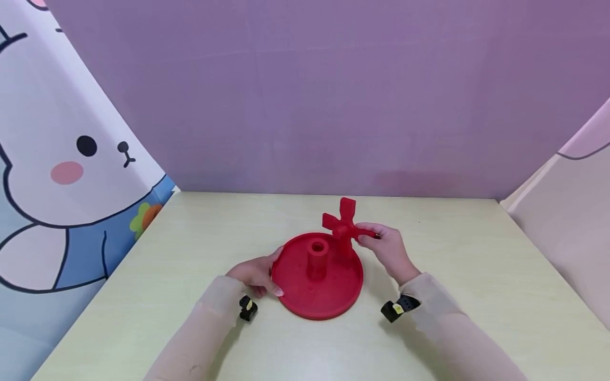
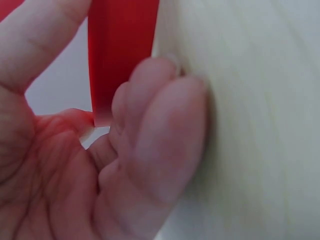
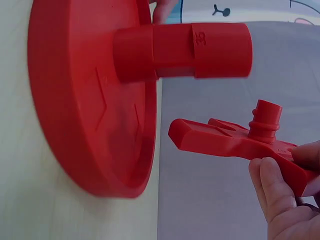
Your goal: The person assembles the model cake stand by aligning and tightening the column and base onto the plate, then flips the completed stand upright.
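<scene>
In the head view a round red base [image 1: 324,296] with a raised lip lies on the table, a hollow post [image 1: 316,262] standing up from its middle. My left hand [image 1: 254,272] grips the base's left edge, thumb over the lip; the left wrist view shows curled fingers [image 2: 170,135] low beside the red wall [image 2: 120,45]. My right hand [image 1: 388,251] pinches one arm of a red cross-shaped piece [image 1: 344,229] above the base's far right edge. In the right wrist view, a short ribbed peg [image 3: 266,122] juts from this piece, which is apart from the post [image 3: 200,50].
A pale wood-grain table [image 1: 452,248] spreads around the base. Behind it hangs a purple cloth [image 1: 333,106], with a cartoon-printed cloth [image 1: 71,185] on the left and a pale one [image 1: 567,222] on the right. Each wrist wears a black strap device [image 1: 400,308].
</scene>
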Action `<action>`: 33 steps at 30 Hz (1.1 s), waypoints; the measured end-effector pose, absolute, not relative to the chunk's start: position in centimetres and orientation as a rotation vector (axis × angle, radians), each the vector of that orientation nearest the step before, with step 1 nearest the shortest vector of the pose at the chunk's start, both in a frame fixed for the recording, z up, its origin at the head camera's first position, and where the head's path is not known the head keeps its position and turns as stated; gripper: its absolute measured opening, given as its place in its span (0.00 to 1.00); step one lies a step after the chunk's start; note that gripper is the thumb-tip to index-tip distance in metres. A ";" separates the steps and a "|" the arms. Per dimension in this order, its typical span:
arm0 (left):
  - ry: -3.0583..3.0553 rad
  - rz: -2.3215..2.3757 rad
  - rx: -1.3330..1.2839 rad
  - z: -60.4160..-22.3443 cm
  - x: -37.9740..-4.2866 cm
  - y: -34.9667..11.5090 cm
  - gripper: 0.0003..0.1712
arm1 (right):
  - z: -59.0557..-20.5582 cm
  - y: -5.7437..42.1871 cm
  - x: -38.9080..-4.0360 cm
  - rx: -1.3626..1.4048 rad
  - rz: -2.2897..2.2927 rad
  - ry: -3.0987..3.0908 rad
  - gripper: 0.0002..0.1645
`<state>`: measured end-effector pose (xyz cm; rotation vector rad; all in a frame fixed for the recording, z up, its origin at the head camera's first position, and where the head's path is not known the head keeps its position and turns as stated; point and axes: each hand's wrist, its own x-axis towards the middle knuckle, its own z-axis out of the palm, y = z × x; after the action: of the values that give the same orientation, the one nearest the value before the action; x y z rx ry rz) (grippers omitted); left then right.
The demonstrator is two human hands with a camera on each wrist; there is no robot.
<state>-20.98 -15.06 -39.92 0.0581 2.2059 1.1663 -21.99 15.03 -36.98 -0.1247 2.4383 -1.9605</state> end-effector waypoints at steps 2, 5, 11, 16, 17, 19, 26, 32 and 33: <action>2.193 1.181 0.054 -40.0 -21.0 -15.1 0.65 | -37.1 14.6 -21.9 -0.134 -1.958 2.441 0.19; 2.164 1.211 0.050 -40.1 -21.1 -15.1 0.65 | -37.1 13.9 -21.9 -0.128 -1.951 2.454 0.19; 2.152 1.219 0.043 -40.2 -21.1 -15.2 0.65 | -36.9 12.8 -21.5 -0.182 -1.923 2.508 0.17; 2.159 1.210 0.047 -40.2 -21.1 -15.2 0.65 | -36.7 12.2 -21.3 -0.256 -1.883 2.565 0.16; 2.153 1.215 0.050 -40.2 -21.1 -15.2 0.65 | -36.7 12.2 -21.3 -0.270 -1.873 2.578 0.16; 2.139 1.228 0.057 -40.2 -21.2 -15.2 0.65 | -36.7 12.1 -21.2 -0.314 -1.853 2.609 0.15; 2.132 1.234 0.061 -40.2 -21.1 -15.2 0.65 | -36.5 11.9 -20.8 -0.536 -1.743 2.786 0.13; 2.155 1.218 0.087 -40.2 -21.1 -15.1 0.65 | -36.4 11.9 -20.6 -0.635 -1.681 2.858 0.14; 2.162 1.214 0.093 -40.2 -21.1 -15.1 0.65 | -36.5 11.9 -20.6 -0.647 -1.676 2.864 0.13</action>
<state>-21.12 -15.10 -40.17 0.0934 2.1617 1.2138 -20.63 11.86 -36.46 -0.6469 2.8639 -1.6762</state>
